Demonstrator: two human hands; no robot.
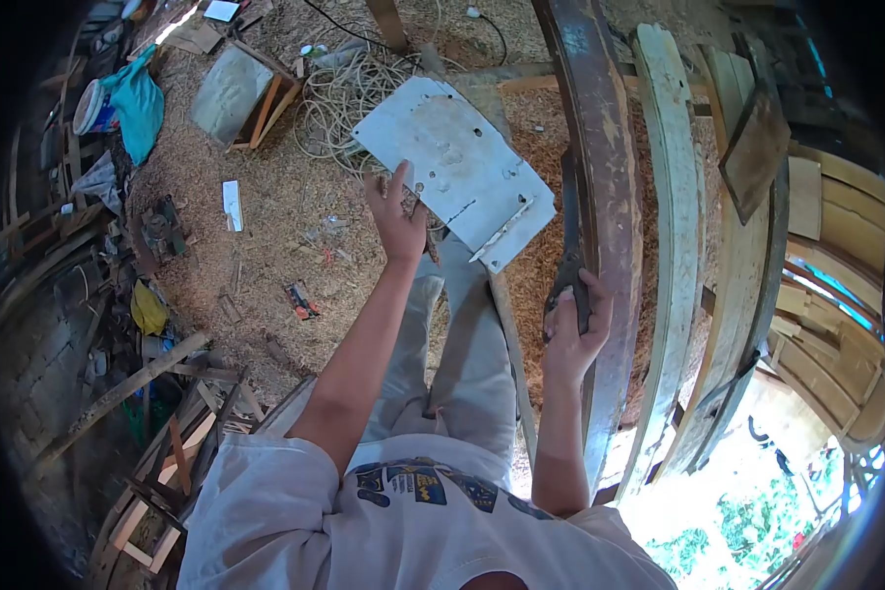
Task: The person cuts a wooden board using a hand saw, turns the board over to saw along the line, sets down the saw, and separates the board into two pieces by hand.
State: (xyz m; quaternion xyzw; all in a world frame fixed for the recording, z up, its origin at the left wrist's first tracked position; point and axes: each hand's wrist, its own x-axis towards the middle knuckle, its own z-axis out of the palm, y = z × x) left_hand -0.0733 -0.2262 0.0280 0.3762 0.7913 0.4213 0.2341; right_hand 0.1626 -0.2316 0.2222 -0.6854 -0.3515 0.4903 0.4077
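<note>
My left hand (399, 218) is at the near left edge of a scuffed white board (467, 162), its fingers bent around that edge. The board has several small holes and a narrow strip (504, 230) lying across its lower right part. A small brown piece shows beside my left fingers; I cannot make out what it is. My right hand (577, 317) is wrapped around the dark handle of a handsaw (570, 211). Its blade points away from me, between the white board and a long brown beam (608, 187).
Right of the beam run long planks (669, 197), with a square brown board (754, 147) lying on them. Wood shavings (256, 236) cover the ground. A tangled pale cord (339, 103), a boxy wooden piece (241, 93) and a teal cloth over a bucket (136, 103) lie at the left.
</note>
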